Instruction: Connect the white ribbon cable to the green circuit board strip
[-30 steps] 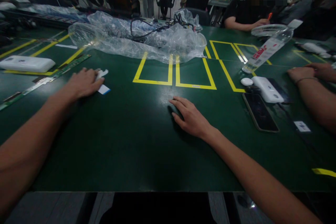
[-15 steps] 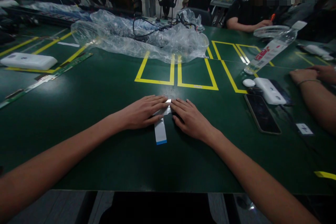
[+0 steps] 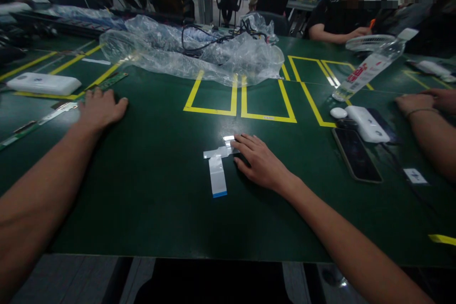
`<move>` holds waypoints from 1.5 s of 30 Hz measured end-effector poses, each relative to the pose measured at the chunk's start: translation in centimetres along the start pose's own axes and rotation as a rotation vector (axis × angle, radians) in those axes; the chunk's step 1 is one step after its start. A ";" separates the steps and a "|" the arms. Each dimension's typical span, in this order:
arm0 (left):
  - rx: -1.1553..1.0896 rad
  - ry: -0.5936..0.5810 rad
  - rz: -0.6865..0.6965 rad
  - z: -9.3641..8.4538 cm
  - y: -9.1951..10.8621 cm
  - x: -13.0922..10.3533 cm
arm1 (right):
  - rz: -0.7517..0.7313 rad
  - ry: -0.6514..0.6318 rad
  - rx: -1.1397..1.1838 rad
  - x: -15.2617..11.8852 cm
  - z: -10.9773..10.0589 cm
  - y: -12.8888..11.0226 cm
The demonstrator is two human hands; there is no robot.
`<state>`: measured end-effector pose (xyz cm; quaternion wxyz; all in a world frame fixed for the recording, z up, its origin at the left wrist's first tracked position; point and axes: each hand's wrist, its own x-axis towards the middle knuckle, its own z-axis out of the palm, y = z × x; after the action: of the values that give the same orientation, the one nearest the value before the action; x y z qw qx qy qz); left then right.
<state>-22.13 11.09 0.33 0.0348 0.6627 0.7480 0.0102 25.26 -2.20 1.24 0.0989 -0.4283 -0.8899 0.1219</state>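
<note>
A white flat ribbon cable point(image 3: 217, 176) with a blue end lies on the green table point(image 3: 160, 218), joined to a shiny silvery cross piece. My right hand point(image 3: 259, 159) rests flat at the right end of that piece, its fingertips touching it. At the left, my left hand point(image 3: 100, 108) is on the long thin green circuit strip point(image 3: 19, 136), fingers spread and thumb out to the right. The fingers cover part of the strip, so whether they grip it is hidden.
Clear plastic wrap point(image 3: 156, 52) with black cables lies across the back. A white device point(image 3: 44, 84) is at the left. On the right are a bottle point(image 3: 370, 69), a phone point(image 3: 357, 154), a white box point(image 3: 366, 123) and another person's hands point(image 3: 415, 103).
My left hand has left the ribbon cable and moved left and away from me to the circuit strip. My right hand has stayed by the cable.
</note>
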 end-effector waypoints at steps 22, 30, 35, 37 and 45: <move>0.232 0.010 0.258 0.8 9.3 -3.2 | 0.000 0.016 0.002 0.0 0.3 0.1; 0.129 -0.018 0.629 2.0 19.8 -11.3 | -0.013 0.034 -0.033 0.1 0.5 0.0; 0.039 -0.064 0.799 1.8 21.7 -14.6 | -0.021 0.028 -0.059 0.1 0.5 -0.3; 0.018 -0.059 0.851 1.7 22.0 -15.3 | -0.022 0.032 -0.063 0.1 0.5 -0.5; -0.005 -0.012 0.910 1.8 22.3 -16.0 | 0.023 0.032 -0.067 0.0 1.0 -1.5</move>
<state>2.03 -2.12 0.56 0.0328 0.9240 0.3804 0.0227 23.84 -3.21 0.70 0.0974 -0.4435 -0.8868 0.0860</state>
